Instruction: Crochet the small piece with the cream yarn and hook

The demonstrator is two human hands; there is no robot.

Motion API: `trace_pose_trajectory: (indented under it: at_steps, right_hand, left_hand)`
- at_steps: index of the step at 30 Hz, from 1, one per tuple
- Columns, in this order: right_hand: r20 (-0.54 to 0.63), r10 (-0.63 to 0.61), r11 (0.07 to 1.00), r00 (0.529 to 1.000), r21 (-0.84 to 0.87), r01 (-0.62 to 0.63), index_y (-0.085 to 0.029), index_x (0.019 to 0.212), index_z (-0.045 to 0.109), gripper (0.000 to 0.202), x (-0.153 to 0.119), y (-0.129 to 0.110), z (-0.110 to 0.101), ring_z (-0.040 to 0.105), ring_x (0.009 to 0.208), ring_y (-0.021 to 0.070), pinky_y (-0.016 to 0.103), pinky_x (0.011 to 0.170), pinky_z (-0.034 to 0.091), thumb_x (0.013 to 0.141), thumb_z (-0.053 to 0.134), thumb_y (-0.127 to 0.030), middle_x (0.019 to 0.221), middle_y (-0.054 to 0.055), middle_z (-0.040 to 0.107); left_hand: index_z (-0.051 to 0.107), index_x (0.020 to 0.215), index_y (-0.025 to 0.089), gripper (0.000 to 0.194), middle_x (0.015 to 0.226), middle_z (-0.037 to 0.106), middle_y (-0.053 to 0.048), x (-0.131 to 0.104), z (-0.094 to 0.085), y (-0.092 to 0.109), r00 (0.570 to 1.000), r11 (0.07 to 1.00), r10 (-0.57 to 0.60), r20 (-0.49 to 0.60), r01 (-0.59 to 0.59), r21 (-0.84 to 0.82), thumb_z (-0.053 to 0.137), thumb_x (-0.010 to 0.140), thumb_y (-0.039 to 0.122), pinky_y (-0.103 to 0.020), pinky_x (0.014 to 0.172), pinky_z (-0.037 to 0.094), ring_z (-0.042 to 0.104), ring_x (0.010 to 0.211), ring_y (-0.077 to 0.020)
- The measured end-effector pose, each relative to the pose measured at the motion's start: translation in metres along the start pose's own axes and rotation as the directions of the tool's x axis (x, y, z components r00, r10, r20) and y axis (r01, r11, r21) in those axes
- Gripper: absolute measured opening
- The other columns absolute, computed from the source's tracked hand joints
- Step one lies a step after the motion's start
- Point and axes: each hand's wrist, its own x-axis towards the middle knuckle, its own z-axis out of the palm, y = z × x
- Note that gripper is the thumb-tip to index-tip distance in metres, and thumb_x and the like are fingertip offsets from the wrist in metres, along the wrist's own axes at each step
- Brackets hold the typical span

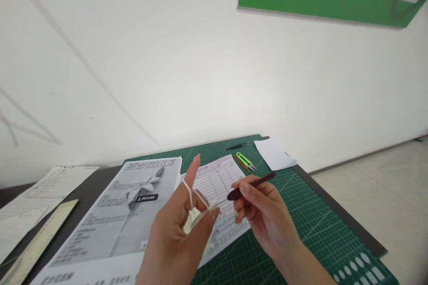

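Observation:
My left hand [182, 222] is closed around a small piece of white crochet work [192, 218], its index finger pointing up. White yarn [187, 191] loops over that finger and runs down to the piece, most of which the fingers and thumb hide. In my right hand [264, 213] is a crochet hook [252, 186] with a dark brown handle, pinched between thumb and fingers. Its thin tip points left, close to the yarn at my left fingertips; whether it passes through a loop I cannot tell. Both hands are above a printed form [217, 178].
A green cutting mat [307, 213] covers much of the dark table. Printed sheets with a flower picture [103, 218] lie at left, beside a ruler-like strip [43, 240] and more papers [56, 182]. Green snips [245, 160], black tweezers [236, 146] and white paper [274, 153] lie behind.

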Motion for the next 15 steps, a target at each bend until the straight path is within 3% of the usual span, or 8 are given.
trace_pose_trajectory:
  at_steps: [2, 5, 7, 11, 15]
  right_hand:
    - [0.0, -0.009, 1.0, 1.0, -0.021, 0.009, -0.011, 0.072, 0.073, 0.015, -0.0012, 0.0007, 0.0006, 0.062, 0.037, 0.0081, 0.012, 0.041, 0.054, 0.07, 0.08, -0.024, 0.051, 0.002, 0.071]
    - [-0.01, 0.015, 1.0, 1.0, -0.025, -0.015, -0.012, 0.072, 0.073, 0.015, -0.002, 0.0028, 0.0015, 0.063, 0.038, 0.0081, 0.013, 0.041, 0.054, 0.069, 0.081, -0.024, 0.051, 0.002, 0.071]
    - [-0.028, 0.03, 0.999, 0.999, -0.028, -0.031, -0.012, 0.072, 0.073, 0.017, -0.0015, 0.0042, 0.0017, 0.063, 0.039, 0.0084, 0.013, 0.041, 0.054, 0.066, 0.083, -0.024, 0.051, 0.002, 0.071]
    - [-0.057, 0.031, 0.997, 0.998, -0.065, -0.034, -0.013, 0.068, 0.073, 0.019, 0.0006, 0.0058, 0.0012, 0.066, 0.042, 0.0098, 0.014, 0.042, 0.056, 0.061, 0.085, -0.025, 0.053, 0.003, 0.072]
    - [-0.057, 0.01, 0.997, 0.998, -0.074, -0.015, -0.014, 0.066, 0.071, 0.018, 0.0009, 0.0054, 0.0009, 0.065, 0.042, 0.0086, 0.013, 0.043, 0.055, 0.063, 0.084, -0.026, 0.053, 0.002, 0.072]
  left_hand:
    - [0.037, 0.143, 0.034, 0.081, 0.064, 0.06, 0.007, 0.0037, -0.0036, 0.0051, 0.966, 0.944, -0.186, 0.178, 0.226, -0.241, 0.075, 0.072, 0.019, -0.022, 0.058, 0.041, 0.052, 0.058, -0.0107]
    - [0.037, 0.144, 0.028, 0.086, 0.065, 0.063, 0.005, 0.008, -0.0067, 0.0077, 0.916, 0.854, -0.248, 0.314, 0.36, -0.375, 0.076, 0.068, 0.014, -0.023, 0.06, 0.041, 0.056, 0.059, -0.0111]
    - [0.036, 0.144, 0.029, 0.084, 0.066, 0.064, 0.004, 0.0091, -0.0065, 0.0061, 0.932, 0.876, -0.227, 0.282, 0.322, -0.36, 0.075, 0.071, 0.016, -0.025, 0.062, 0.043, 0.057, 0.062, -0.0122]
    - [0.042, 0.141, 0.034, 0.069, 0.068, 0.058, 0.005, 0.0085, -0.0044, 0.0003, 0.992, 0.98, -0.093, 0.085, 0.106, -0.166, 0.07, 0.078, 0.026, -0.024, 0.06, 0.042, 0.053, 0.062, -0.0122]
    - [0.052, 0.133, 0.033, 0.065, 0.083, 0.063, 0.003, 0.0079, -0.004, -0.0022, 0.997, 0.997, 0.072, 0.003, -0.072, 0.031, 0.074, 0.073, 0.025, -0.024, 0.069, 0.044, 0.057, 0.074, -0.014]
